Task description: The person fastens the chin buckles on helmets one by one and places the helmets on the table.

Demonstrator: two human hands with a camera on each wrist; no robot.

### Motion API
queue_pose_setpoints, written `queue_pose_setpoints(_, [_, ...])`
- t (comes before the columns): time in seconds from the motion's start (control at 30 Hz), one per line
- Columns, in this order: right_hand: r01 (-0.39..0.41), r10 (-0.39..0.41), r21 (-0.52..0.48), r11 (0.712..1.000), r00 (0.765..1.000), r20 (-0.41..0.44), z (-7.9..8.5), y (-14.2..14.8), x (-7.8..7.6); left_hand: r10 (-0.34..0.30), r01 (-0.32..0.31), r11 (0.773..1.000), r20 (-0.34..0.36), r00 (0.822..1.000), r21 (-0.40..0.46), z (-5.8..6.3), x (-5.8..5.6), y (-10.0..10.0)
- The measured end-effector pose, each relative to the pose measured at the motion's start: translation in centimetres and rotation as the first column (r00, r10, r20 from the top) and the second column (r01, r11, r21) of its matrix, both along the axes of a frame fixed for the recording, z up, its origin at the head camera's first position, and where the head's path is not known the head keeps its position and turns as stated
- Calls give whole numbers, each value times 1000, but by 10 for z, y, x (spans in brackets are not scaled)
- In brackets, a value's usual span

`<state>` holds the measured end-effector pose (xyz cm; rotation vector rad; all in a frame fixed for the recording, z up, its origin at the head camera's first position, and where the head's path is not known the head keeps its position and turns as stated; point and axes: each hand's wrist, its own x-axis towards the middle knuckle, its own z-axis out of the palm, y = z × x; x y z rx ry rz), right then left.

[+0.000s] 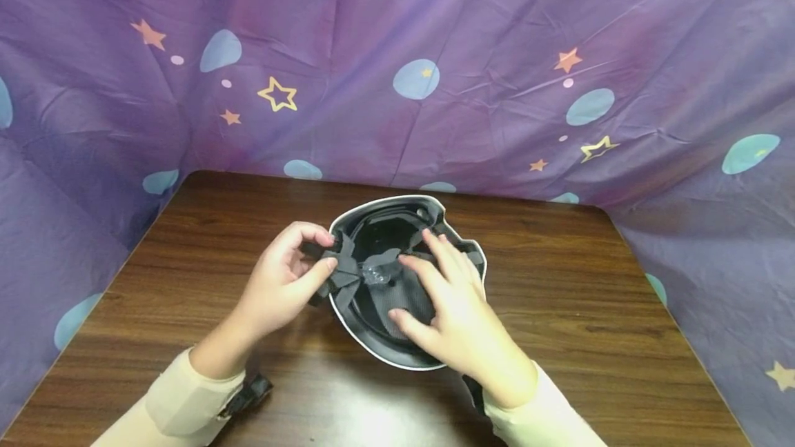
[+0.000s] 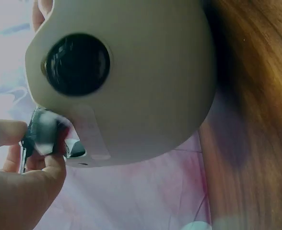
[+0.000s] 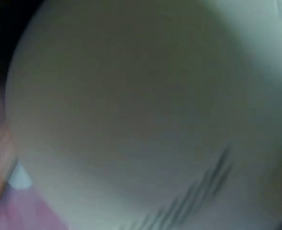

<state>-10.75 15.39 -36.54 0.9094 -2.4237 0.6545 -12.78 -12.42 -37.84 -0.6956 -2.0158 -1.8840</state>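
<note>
A white helmet (image 1: 406, 367) lies upside down on the table, its black-lined hollow facing up. Black straps (image 1: 344, 271) and a small clear plastic piece (image 1: 375, 274) show inside. At the left rim, my left hand (image 1: 282, 278) pinches a black strap between thumb and fingers; the left wrist view shows this strap (image 2: 45, 136) beside the pale shell (image 2: 155, 81) with its round black disc (image 2: 77, 64). My right hand (image 1: 456, 302) reaches over the right rim, fingers spread inside the hollow. Whether its fingertips touch the lining, I cannot tell. Only blurred shell (image 3: 131, 105) fills most of the right wrist view.
The brown wood-grain table (image 1: 590, 323) extends around the helmet. Behind and beside it hangs a purple cloth (image 1: 348, 40) with stars and blue spots. A black wrist device (image 1: 248, 395) sits by the left sleeve (image 1: 186, 399).
</note>
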Motion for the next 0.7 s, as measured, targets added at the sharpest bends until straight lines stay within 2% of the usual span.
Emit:
queue_pose_setpoints(0.13, [-71,71,7,997,997,10,-7,-9,1,6,-5,1000,-66,998,7,-3,4,8])
queue_pose_setpoints(0.23, [-107,108,-22,994,994,20,-11,-14,2,8,-12,1000,-135,991,-26,-7,8,15])
queue_pose_setpoints(0.43, [-185,186,-87,979,983,1,-14,-20,3,-18,-13,994,-275,961,-110,-12,14,25])
queue_pose_setpoints(0.7, [-267,267,-134,954,964,-18,-16,-22,-1,-60,9,987,-315,947,-162,-14,20,32])
